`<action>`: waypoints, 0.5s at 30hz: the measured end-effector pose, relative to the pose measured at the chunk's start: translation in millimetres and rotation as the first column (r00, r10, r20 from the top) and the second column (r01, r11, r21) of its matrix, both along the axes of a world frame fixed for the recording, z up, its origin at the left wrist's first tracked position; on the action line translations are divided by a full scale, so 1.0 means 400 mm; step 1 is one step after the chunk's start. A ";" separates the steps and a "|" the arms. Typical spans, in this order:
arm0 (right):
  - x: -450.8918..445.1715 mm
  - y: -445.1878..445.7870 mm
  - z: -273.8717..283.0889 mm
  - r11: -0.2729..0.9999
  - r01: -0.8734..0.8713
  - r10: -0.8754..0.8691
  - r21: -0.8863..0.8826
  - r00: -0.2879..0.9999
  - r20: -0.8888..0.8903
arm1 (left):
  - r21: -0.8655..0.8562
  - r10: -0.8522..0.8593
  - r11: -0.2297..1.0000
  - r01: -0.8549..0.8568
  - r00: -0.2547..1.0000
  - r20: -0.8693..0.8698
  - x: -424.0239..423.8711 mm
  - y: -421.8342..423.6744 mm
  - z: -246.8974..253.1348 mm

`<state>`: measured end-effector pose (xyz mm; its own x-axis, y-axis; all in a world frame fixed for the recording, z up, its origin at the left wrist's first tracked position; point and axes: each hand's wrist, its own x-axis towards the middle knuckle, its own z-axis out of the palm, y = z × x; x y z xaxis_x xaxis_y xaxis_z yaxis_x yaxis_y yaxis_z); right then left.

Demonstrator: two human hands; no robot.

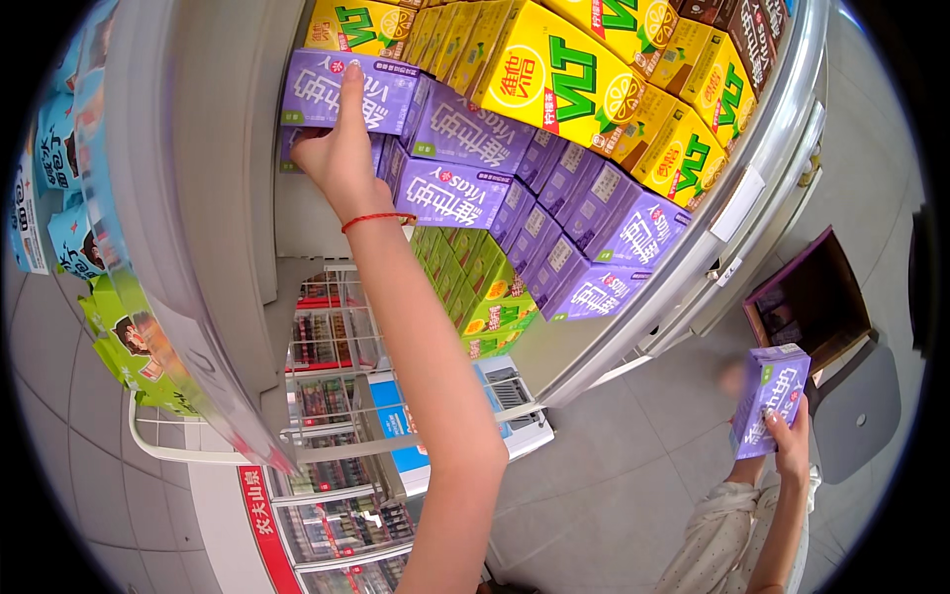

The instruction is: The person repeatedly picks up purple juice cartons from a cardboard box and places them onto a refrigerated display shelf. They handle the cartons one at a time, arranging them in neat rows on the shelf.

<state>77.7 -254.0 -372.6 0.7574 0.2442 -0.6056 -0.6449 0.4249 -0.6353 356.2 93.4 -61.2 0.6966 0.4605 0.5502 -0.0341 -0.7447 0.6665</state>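
My left hand, with a red cord bracelet on the wrist, reaches onto the shelf. Its thumb lies across the front of a purple Vitasoy drink carton, and the other fingers are hidden beneath and behind it. That carton rests at the end of a stacked purple row, against a neighbouring Vitasoy carton. Lower right, away from the shelf, my right hand grips another purple Vitasoy carton, its thumb on the front face.
Yellow VLT lemon tea cartons border the purple rows, and green cartons sit beyond them. A clear shelf rail runs along the edge. An opened cardboard box and a grey stool stand on the tiled floor. A white wire rack hangs nearby.
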 end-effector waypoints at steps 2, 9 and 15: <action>0.008 0.002 0.006 1.000 -0.010 0.010 0.006 1.000 0.001 | 0.007 -0.047 0.999 0.047 0.999 0.007 0.002 0.016 0.002; 0.036 -0.007 0.014 0.990 -0.133 0.134 -0.050 0.991 0.029 | -0.161 -0.024 0.986 0.035 0.997 0.067 -0.042 0.006 0.003; 0.030 -0.019 -0.012 0.997 -0.061 0.063 -0.049 0.997 0.050 | -0.138 -0.182 0.968 0.210 0.965 0.190 -0.058 -0.021 -0.018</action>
<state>89.7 -261.5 -377.5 0.7723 0.2636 -0.5781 -0.6349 0.3541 -0.6867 332.8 85.2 -68.4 0.6812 0.4141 0.6038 -0.2950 -0.5996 0.7440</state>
